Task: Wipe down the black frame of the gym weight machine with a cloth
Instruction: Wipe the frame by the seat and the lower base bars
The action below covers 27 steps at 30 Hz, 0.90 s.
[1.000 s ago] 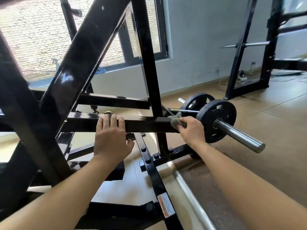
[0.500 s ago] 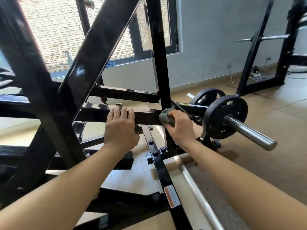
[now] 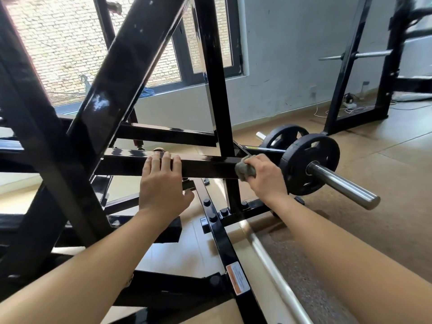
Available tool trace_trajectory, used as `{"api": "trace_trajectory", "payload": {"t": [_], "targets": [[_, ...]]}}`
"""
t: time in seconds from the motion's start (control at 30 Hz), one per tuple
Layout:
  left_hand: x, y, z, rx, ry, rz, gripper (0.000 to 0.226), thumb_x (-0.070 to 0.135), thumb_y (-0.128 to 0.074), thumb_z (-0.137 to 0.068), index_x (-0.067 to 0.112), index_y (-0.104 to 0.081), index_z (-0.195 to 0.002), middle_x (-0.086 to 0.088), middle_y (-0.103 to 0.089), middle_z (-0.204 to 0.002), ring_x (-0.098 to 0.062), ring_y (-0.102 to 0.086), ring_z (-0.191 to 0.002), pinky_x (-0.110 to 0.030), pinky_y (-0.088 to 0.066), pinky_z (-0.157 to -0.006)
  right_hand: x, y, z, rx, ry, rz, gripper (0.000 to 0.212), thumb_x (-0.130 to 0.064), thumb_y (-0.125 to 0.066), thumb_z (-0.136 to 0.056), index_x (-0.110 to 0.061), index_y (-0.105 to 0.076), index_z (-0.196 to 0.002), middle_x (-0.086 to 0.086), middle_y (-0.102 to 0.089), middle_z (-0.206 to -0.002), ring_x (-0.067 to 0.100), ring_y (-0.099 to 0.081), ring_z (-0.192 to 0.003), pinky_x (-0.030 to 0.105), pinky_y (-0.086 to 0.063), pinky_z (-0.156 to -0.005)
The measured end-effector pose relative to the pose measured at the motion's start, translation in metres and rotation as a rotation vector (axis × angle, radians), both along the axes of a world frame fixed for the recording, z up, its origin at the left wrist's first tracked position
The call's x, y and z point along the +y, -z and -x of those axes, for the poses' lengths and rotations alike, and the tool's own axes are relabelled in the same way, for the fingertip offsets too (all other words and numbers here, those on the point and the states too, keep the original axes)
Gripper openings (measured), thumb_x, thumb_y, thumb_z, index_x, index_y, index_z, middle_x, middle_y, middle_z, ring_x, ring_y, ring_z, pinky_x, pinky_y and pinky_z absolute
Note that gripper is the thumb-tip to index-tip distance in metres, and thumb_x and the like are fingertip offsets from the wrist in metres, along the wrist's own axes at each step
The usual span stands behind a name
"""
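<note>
Gripping the cloth as a bunched wad, the right hand pressed it against the horizontal bar of the black frame, at centre frame beside the upright post. The left hand rested on the same bar, fingers straight. The cloth appeared soft and light, best held balled in the fist. The frame appeared rigid, heavy and glossy, and probably slippery.

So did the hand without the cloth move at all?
No. The left hand rests on the same spot of the crossbar, just as far from the upright post.
</note>
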<state>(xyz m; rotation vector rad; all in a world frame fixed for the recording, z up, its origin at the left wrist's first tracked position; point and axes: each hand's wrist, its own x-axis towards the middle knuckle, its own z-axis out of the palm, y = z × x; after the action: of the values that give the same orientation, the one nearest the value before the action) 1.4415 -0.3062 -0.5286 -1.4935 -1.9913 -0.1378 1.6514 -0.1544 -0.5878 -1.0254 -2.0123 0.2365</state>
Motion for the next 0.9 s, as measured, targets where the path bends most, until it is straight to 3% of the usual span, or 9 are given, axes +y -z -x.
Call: {"api": "trace_trajectory", "payload": {"t": [0.1,0.17,0.3,0.47,0.53,0.6,0.67,0.8,0.9], "targets": [[0.0,0.001,0.0,-0.013,0.001,0.002,0.091,0.047,-0.073,-0.069,-0.001,-0.048,-0.142,-0.025,-0.049,-0.143,-0.045,-0.04,-0.139,-0.056,-0.029,-0.119,0.003,0.008,-0.005,0.067,0.116,0.087,0.035,-0.01,-0.07,-0.087,-0.013,-0.066,-0.122,0.007,-0.059,-0.119,0.027,-0.061,-0.103,0.039,-0.053,-0.092],[-0.004,0.001,-0.001,-0.027,-0.013,0.031,0.093,0.053,-0.066,-0.076,0.003,-0.04,-0.15,-0.022,-0.04,-0.154,-0.042,-0.029,-0.148,-0.054,-0.023,-0.122,-0.004,0.012,0.002,0.104,0.111,0.091,0.035,-0.009,-0.072,-0.086,-0.011,-0.068,-0.12,0.007,-0.059,-0.117,0.025,-0.06,-0.101,0.034,-0.052,-0.089],[-0.034,0.0,-0.011,-0.047,0.016,0.125,0.087,0.061,-0.054,-0.084,0.016,-0.034,-0.155,-0.012,-0.03,-0.164,-0.033,-0.024,-0.153,-0.049,-0.021,-0.124,-0.032,0.021,0.032,0.063,-0.156,0.11,0.031,-0.012,-0.074,-0.085,-0.015,-0.071,-0.116,-0.001,-0.061,-0.113,0.016,-0.057,-0.098,0.024,-0.045,-0.085],[-0.111,-0.002,-0.016,0.006,0.234,0.215,0.05,0.046,-0.06,-0.082,0.021,-0.067,-0.125,-0.003,-0.065,-0.134,-0.027,-0.057,-0.127,-0.043,-0.043,-0.106,-0.069,0.032,0.068,0.048,-0.357,0.224,0.034,-0.014,-0.078,-0.084,-0.012,-0.07,-0.117,-0.002,-0.057,-0.112,0.013,-0.054,-0.097,0.009,-0.039,-0.077],[-0.145,-0.004,-0.011,0.08,0.351,0.218,0.039,0.04,-0.062,-0.083,0.018,-0.073,-0.113,-0.002,-0.071,-0.117,-0.026,-0.063,-0.115,-0.042,-0.049,-0.098,-0.079,0.035,0.078,0.062,-0.391,0.278,0.033,-0.014,-0.077,-0.084,-0.011,-0.069,-0.116,-0.001,-0.055,-0.113,0.015,-0.055,-0.1,0.016,-0.043,-0.083],[-0.176,-0.005,-0.005,0.173,0.43,0.175,0.031,0.036,-0.062,-0.085,0.018,-0.075,-0.107,-0.001,-0.072,-0.112,-0.025,-0.064,-0.113,-0.043,-0.049,-0.097,-0.085,0.035,0.086,0.057,-0.384,0.295,0.033,-0.014,-0.075,-0.084,-0.011,-0.069,-0.116,0.003,-0.059,-0.116,0.019,-0.057,-0.104,0.025,-0.044,-0.087],[-0.202,-0.008,0.003,0.166,0.451,0.077,0.024,0.034,-0.064,-0.087,0.019,-0.075,-0.102,0.0,-0.071,-0.109,-0.024,-0.065,-0.11,-0.042,-0.049,-0.095,-0.091,0.035,0.096,0.055,-0.382,0.291,0.033,-0.014,-0.073,-0.084,-0.011,-0.069,-0.117,0.004,-0.061,-0.117,0.02,-0.058,-0.105,0.025,-0.043,-0.087],[-0.231,-0.009,0.011,-0.126,0.315,-0.093,0.024,0.043,-0.065,-0.088,0.02,-0.07,-0.094,0.008,-0.061,-0.094,-0.014,-0.058,-0.085,-0.032,-0.05,-0.074,-0.104,0.031,0.12,0.07,-0.398,0.261,0.036,-0.013,-0.069,-0.085,-0.013,-0.069,-0.121,0.002,-0.063,-0.119,0.016,-0.057,-0.104,0.013,-0.038,-0.083],[-0.239,0.004,0.009,-0.551,0.109,-0.157,0.034,0.056,-0.067,-0.083,0.029,-0.059,-0.102,0.017,-0.055,-0.1,-0.004,-0.059,-0.09,-0.029,-0.054,-0.077,-0.118,0.025,0.141,0.074,-0.473,0.279,0.039,-0.014,-0.071,-0.086,-0.016,-0.067,-0.125,0.0,-0.062,-0.122,0.018,-0.058,-0.108,0.024,-0.047,-0.09]]}}
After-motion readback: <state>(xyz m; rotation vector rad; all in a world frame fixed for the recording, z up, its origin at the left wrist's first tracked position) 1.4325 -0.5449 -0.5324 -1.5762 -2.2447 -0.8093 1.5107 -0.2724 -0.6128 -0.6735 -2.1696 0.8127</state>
